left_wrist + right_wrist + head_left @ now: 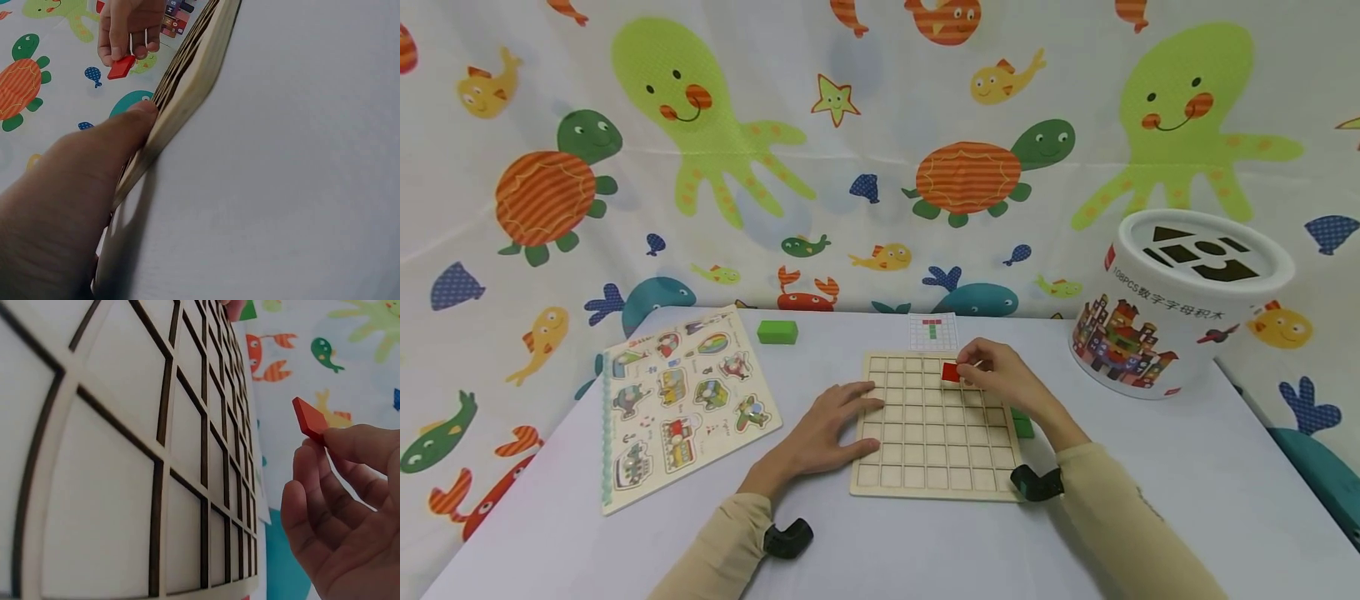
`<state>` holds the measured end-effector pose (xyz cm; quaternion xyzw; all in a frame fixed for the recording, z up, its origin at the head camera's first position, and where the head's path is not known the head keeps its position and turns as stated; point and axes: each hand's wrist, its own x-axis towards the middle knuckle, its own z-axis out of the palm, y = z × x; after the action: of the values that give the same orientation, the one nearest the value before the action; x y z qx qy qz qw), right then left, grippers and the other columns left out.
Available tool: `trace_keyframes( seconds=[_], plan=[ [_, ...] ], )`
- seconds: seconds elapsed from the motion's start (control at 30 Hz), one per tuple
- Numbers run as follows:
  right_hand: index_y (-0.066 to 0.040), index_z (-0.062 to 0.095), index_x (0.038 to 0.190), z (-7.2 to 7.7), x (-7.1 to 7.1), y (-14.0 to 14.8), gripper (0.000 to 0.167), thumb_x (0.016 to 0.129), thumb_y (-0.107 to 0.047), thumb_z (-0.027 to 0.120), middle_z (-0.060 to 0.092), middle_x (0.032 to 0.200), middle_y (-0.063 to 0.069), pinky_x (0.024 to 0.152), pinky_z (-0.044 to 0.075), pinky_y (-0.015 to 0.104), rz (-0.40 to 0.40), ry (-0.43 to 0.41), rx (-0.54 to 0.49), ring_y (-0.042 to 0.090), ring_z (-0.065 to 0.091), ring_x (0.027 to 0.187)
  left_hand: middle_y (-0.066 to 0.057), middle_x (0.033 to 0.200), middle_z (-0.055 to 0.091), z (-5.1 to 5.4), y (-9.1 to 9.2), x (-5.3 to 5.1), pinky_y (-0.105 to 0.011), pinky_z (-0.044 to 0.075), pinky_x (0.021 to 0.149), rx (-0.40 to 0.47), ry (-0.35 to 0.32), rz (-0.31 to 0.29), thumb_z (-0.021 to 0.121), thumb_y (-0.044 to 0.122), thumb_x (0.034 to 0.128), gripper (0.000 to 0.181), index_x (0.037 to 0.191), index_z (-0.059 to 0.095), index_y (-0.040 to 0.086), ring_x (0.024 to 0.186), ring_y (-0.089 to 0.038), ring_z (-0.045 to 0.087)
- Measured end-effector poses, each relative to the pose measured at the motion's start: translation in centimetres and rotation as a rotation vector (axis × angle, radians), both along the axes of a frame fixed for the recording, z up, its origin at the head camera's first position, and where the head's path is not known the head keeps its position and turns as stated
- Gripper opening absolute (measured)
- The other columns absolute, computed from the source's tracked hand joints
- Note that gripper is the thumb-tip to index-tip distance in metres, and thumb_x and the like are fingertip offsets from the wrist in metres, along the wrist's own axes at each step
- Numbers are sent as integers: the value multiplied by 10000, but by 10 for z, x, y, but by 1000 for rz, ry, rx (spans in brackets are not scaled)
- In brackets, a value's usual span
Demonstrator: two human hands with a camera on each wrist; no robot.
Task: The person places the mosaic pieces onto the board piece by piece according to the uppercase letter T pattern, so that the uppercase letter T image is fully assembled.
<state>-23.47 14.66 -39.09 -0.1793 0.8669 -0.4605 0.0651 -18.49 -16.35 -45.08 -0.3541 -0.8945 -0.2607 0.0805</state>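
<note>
My right hand [1000, 375] pinches a small flat red square tile [309, 420] between thumb and fingers. The tile is held over the upper right part of a wooden grid board [915, 454], apart from its surface in the right wrist view. My left hand [823, 429] rests at the board's left side, its fingers fairly straight on the rim. In the left wrist view the thumb [125, 134] touches the board's edge [187, 94]. Behind the board lies a small paper card [946, 340] with a grid and a red and green pattern.
Green blocks [1022, 423] sit by the board's right edge, partly behind my right arm. Another green block [777, 332] lies at the back left. A wooden picture puzzle [688, 400] lies on the left. A white tub [1172, 308] with a slotted lid stands at the right.
</note>
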Motion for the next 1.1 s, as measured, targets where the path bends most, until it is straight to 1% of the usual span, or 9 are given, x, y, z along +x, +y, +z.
trace_keyframes(
  seconds=[0.23,0.4,0.53,0.73,0.83,1.1],
  plan=[
    [-57,595,994,-6,-6,-11,134,927,-173,601,631,927,111,697,524,276,0,-21,-6,224,628,742,-94,1459,419,0,0,1,-534,286,1104,1,-11,-2,658,450,845,533,1301,558,194,1349,-266,382],
    [-61,601,979,-9,-10,-17,119,926,-168,602,633,905,100,689,525,269,15,-22,14,204,632,730,-92,1462,415,0,0,1,-534,287,1103,1,-10,-1,656,451,846,533,1303,556,195,1351,-265,378],
    [-62,603,974,-10,-12,-24,114,926,-165,599,633,892,94,660,510,267,36,-13,39,191,617,709,-88,1464,413,0,0,1,-528,288,1105,1,-15,0,656,453,847,532,1303,555,198,1352,-261,375],
    [-66,604,978,-12,-15,-35,107,927,-161,595,633,899,91,648,495,271,55,-22,68,165,602,692,-91,1467,409,0,-1,2,-526,283,1112,-5,-19,-4,652,450,853,532,1310,548,197,1360,-261,369],
    [-76,604,975,-14,-18,-38,99,927,-162,598,628,901,83,638,495,255,51,-29,83,153,594,700,-92,1463,413,0,-1,2,-528,294,1104,-12,-12,-7,645,454,857,532,1310,546,194,1357,-262,373],
    [-75,613,962,-10,-19,-48,91,919,-156,603,634,898,76,671,497,246,65,8,128,154,578,713,-99,1464,412,2,0,2,-541,288,1103,-12,-3,-6,641,450,861,526,1307,551,186,1352,-273,378]
  ],
)
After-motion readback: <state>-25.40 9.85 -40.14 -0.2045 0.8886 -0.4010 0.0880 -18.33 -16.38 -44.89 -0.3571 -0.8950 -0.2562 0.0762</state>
